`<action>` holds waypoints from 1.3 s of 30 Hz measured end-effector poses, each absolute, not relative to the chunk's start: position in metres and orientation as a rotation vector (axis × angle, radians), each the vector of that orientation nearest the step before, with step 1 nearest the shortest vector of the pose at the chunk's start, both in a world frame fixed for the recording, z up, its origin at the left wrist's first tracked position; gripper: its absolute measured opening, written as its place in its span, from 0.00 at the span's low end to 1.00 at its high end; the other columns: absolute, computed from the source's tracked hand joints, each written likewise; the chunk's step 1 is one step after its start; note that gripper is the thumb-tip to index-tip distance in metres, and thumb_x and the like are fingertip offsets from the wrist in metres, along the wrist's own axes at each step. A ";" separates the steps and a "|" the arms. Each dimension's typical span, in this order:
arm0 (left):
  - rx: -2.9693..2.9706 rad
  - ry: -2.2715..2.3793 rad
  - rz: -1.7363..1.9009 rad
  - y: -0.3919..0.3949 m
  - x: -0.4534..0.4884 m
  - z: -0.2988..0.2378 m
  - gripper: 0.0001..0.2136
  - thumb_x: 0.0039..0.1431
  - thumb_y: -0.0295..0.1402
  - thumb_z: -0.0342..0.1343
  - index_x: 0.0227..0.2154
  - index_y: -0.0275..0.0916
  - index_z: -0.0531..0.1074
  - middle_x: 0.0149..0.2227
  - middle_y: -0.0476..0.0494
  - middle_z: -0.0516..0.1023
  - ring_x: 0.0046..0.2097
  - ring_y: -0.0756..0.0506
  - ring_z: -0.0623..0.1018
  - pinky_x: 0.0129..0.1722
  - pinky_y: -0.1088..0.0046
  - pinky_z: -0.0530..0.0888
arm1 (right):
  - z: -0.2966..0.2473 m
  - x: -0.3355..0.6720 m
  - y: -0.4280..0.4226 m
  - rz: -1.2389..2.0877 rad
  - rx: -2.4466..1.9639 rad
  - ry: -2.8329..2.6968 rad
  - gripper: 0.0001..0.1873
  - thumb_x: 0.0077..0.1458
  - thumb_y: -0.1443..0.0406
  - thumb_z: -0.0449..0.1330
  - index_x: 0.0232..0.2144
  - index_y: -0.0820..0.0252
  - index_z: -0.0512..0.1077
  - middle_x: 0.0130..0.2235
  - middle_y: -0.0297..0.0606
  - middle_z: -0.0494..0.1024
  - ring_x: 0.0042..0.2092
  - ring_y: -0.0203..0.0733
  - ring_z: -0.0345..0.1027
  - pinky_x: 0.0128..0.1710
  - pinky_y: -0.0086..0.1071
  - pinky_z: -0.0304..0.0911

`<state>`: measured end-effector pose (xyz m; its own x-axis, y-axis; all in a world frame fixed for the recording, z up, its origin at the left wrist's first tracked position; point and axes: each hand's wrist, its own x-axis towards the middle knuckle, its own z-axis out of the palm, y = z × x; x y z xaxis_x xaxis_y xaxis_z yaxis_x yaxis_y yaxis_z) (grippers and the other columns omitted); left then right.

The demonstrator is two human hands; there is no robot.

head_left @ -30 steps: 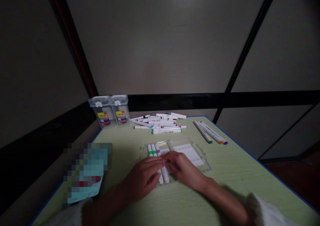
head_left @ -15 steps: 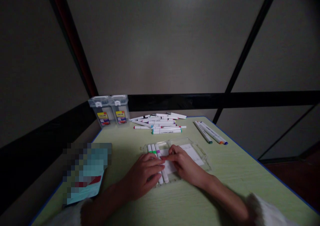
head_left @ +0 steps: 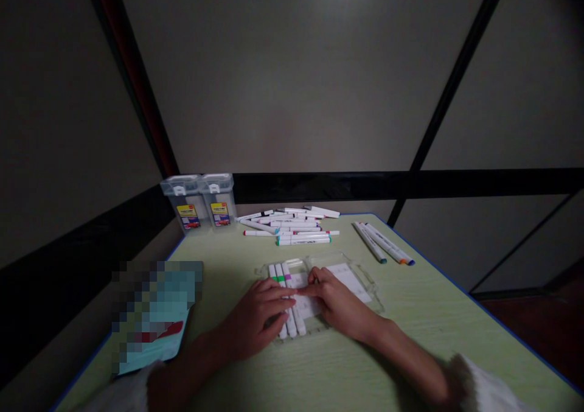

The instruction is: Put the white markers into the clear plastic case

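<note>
Three white markers [head_left: 292, 317], two with green bands and one with a purple band, lie side by side in the left part of a clear plastic case [head_left: 335, 257]. My left hand [head_left: 253, 321] rests across them, fingers stretched out and covering their middles. From the right, my right hand [head_left: 342, 299] reaches over the case with its index finger extended to the purple-banded marker, close to my left fingertips. Its other fingers are curled, and no object shows in them. A white printed sheet [head_left: 351, 281] lies in the case, partly beneath my right hand.
A pile of white markers [head_left: 296, 223] lies at the back of the table [head_left: 228, 278]. Two lidded clear boxes [head_left: 198, 208] stand back left. Several markers [head_left: 383, 241] lie at the right. A teal, partly pixelated item [head_left: 157, 321] is at the left.
The three markers have shifted slightly left and now lie closer together. Both hands have moved a little left with them.
</note>
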<state>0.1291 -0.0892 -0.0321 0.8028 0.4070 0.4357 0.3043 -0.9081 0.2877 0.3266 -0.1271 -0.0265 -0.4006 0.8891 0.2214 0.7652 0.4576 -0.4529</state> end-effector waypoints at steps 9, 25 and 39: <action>2.680 0.589 0.840 -0.088 0.131 -0.033 0.09 0.49 0.24 0.51 0.33 0.38 0.73 0.39 0.43 0.76 0.41 0.45 0.71 0.42 0.63 0.67 | -0.026 0.325 -0.127 0.347 -1.393 -2.305 0.29 0.41 0.81 0.49 0.42 0.54 0.71 0.35 0.40 0.66 0.40 0.41 0.57 0.39 0.33 0.53; 2.296 1.104 1.166 -0.009 0.177 -0.017 0.11 0.46 0.20 0.50 0.34 0.34 0.71 0.38 0.42 0.72 0.43 0.46 0.71 0.41 0.69 0.70 | -0.026 0.326 -0.126 0.324 -1.418 -2.314 0.26 0.39 0.80 0.49 0.41 0.61 0.72 0.36 0.43 0.68 0.42 0.42 0.58 0.41 0.31 0.54; 2.428 1.235 0.915 0.027 0.192 -0.054 0.10 0.45 0.22 0.53 0.33 0.33 0.73 0.36 0.41 0.73 0.42 0.45 0.71 0.47 0.66 0.65 | -0.027 0.327 -0.126 0.286 -1.436 -2.357 0.24 0.42 0.78 0.50 0.42 0.58 0.71 0.37 0.42 0.68 0.43 0.42 0.58 0.41 0.30 0.53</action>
